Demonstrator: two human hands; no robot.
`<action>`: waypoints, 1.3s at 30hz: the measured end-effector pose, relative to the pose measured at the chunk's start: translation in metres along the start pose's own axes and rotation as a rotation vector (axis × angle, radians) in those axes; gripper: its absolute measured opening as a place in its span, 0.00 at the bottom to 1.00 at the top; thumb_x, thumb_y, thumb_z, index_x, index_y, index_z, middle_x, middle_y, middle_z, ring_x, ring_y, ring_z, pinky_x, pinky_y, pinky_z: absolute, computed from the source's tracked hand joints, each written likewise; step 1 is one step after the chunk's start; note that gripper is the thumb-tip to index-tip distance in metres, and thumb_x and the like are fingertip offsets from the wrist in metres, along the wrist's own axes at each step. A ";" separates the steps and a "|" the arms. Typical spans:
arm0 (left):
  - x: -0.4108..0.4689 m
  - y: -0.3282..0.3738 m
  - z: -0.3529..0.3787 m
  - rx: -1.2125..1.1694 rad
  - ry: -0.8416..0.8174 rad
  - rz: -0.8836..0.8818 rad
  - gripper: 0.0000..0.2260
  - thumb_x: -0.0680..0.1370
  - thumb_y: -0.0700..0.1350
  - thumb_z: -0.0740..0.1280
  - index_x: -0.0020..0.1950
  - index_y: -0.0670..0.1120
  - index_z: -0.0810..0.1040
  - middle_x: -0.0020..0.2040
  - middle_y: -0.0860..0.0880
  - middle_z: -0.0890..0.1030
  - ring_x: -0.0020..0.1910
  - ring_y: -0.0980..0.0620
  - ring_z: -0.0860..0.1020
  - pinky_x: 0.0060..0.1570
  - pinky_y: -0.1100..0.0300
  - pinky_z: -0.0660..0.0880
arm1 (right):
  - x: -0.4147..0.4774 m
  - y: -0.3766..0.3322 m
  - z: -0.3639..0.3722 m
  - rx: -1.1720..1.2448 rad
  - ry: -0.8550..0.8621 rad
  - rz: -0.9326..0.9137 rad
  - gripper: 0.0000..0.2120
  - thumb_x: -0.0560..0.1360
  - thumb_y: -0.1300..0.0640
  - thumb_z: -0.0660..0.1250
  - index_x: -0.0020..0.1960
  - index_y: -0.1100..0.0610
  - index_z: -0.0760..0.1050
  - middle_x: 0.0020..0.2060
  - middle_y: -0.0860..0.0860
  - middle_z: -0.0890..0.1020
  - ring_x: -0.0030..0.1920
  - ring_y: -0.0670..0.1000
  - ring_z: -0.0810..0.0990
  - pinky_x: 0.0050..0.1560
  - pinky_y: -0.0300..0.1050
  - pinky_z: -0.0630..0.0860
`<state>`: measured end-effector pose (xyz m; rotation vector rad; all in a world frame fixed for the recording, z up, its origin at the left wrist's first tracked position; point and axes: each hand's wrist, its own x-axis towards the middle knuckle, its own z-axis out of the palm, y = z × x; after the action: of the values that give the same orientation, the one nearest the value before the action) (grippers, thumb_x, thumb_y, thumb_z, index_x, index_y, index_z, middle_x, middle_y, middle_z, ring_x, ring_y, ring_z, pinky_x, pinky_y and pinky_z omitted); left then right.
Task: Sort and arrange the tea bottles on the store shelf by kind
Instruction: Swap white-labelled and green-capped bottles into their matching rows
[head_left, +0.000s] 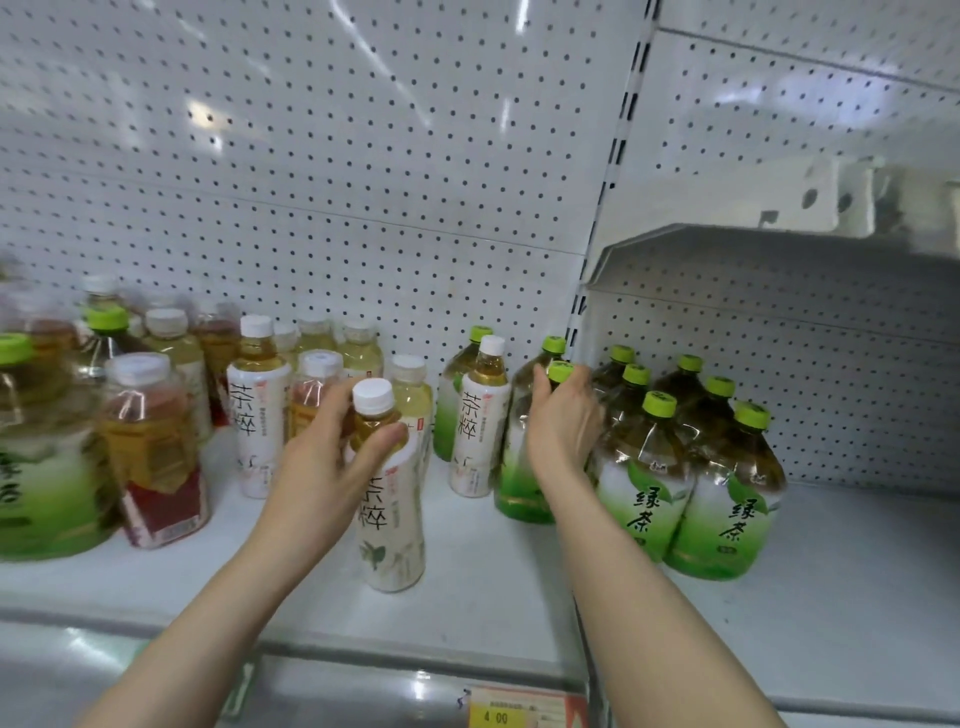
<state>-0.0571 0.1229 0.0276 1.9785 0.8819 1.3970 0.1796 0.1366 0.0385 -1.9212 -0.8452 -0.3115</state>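
Left hand (322, 462) gripping the neck of a white-capped bottle (390, 525), amber tea, white label with black characters, upright on the shelf (493, 597) left of the slotted upright (621, 140), right hand (563, 415) curled round the neck of a green-capped bottle (517, 467), green-based label, just left of that upright.

A shop: pegboard shelf (493, 613) (price tag (511, 713)), tea bottles (644, 488)
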 end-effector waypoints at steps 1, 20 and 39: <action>0.000 -0.001 0.000 -0.002 -0.012 0.005 0.14 0.76 0.52 0.68 0.61 0.55 0.72 0.52 0.62 0.81 0.52 0.63 0.79 0.50 0.60 0.76 | 0.005 0.000 0.003 -0.004 0.004 0.012 0.23 0.81 0.41 0.58 0.64 0.59 0.68 0.56 0.58 0.81 0.58 0.60 0.78 0.57 0.55 0.75; -0.004 0.000 0.006 -0.054 0.026 -0.069 0.07 0.79 0.50 0.65 0.57 0.53 0.76 0.51 0.58 0.82 0.51 0.61 0.79 0.51 0.62 0.75 | 0.003 -0.049 0.010 0.162 -0.425 -0.145 0.36 0.81 0.49 0.62 0.80 0.58 0.47 0.60 0.56 0.78 0.57 0.58 0.79 0.54 0.52 0.77; -0.030 -0.032 -0.138 -0.340 0.422 -0.197 0.07 0.80 0.45 0.65 0.56 0.47 0.81 0.47 0.53 0.85 0.45 0.57 0.82 0.43 0.62 0.76 | -0.085 -0.099 -0.022 0.615 -0.448 -0.293 0.07 0.81 0.47 0.63 0.54 0.50 0.71 0.47 0.46 0.81 0.48 0.47 0.81 0.46 0.47 0.78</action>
<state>-0.2016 0.1290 0.0276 1.3318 0.9156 1.7441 0.0542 0.1093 0.0710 -1.2985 -1.3414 0.2070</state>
